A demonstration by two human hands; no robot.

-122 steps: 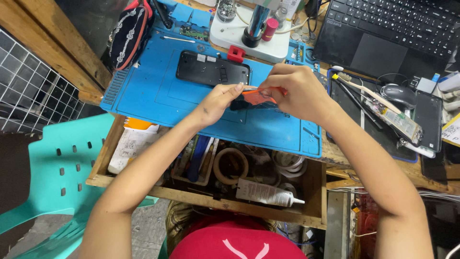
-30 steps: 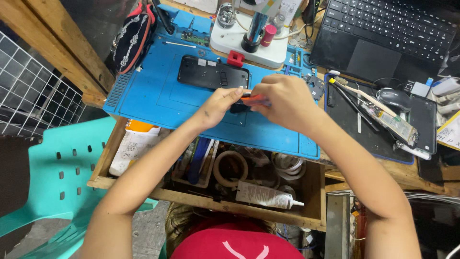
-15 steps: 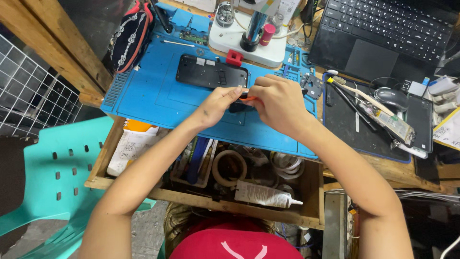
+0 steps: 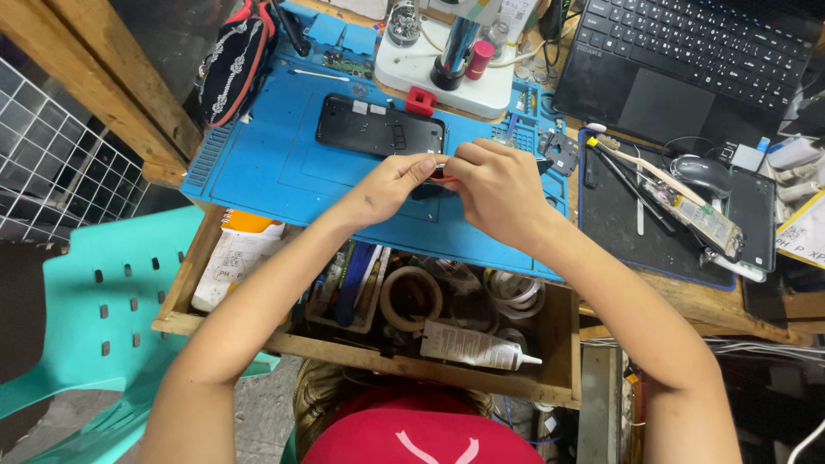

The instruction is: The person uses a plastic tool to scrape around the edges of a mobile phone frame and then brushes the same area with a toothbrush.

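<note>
My left hand (image 4: 397,182) and my right hand (image 4: 494,191) meet over the blue work mat (image 4: 284,167), fingertips pinched together on a small red-and-dark tool or part (image 4: 440,172) that is mostly hidden by the fingers. Just beyond the hands lies an opened black phone (image 4: 380,125), flat on the mat, untouched. I cannot tell exactly what the small item is.
A white microscope base (image 4: 447,82) stands behind the phone. A black laptop (image 4: 687,60) is at the back right, and a black mat (image 4: 662,223) with tools and a mouse (image 4: 703,172) lies right. An open wooden drawer (image 4: 378,326) holds tape rolls and a glue tube (image 4: 477,345). A teal chair (image 4: 94,318) is at left.
My right hand has slid left and closer to my left hand, covering more of the small red item. The phone has stayed in place.
</note>
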